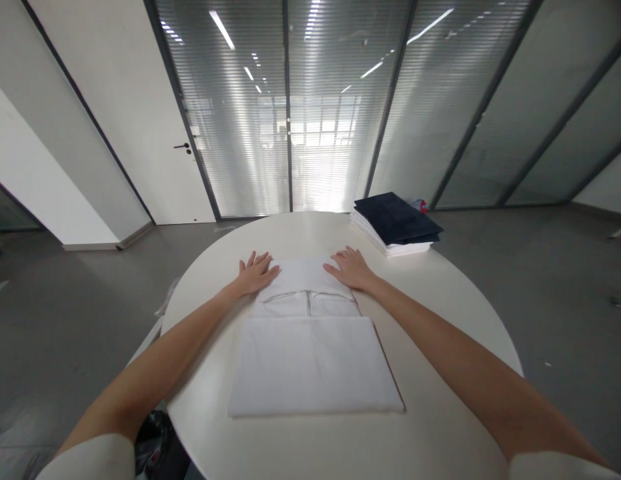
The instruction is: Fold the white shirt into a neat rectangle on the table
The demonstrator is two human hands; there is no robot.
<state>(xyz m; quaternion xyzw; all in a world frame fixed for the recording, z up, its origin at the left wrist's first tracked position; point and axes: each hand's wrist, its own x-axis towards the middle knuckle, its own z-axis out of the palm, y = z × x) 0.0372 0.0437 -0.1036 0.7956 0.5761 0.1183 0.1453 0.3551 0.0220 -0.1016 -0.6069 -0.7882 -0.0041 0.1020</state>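
A white folded cloth (315,367), probably a garment, lies flat in the middle of the round table. Its near part is a wide, smooth rectangle, and a narrower folded section stretches away from me, with a seam down its centre. My left hand (256,272) rests on the far left corner of the narrower section, fingers spread. On the opposite far corner lies my right hand (351,268), its fingers also stretched out and flat. Neither hand grips anything. A thin dark reddish line runs along the cloth's right edge.
A stack of folded white cloth (377,233) with a dark navy folded cloth (397,219) on top stands at the table's back right. The white round table (455,320) has a curved edge. A black bag (160,443) is below at the left. Glass partitions rise behind.
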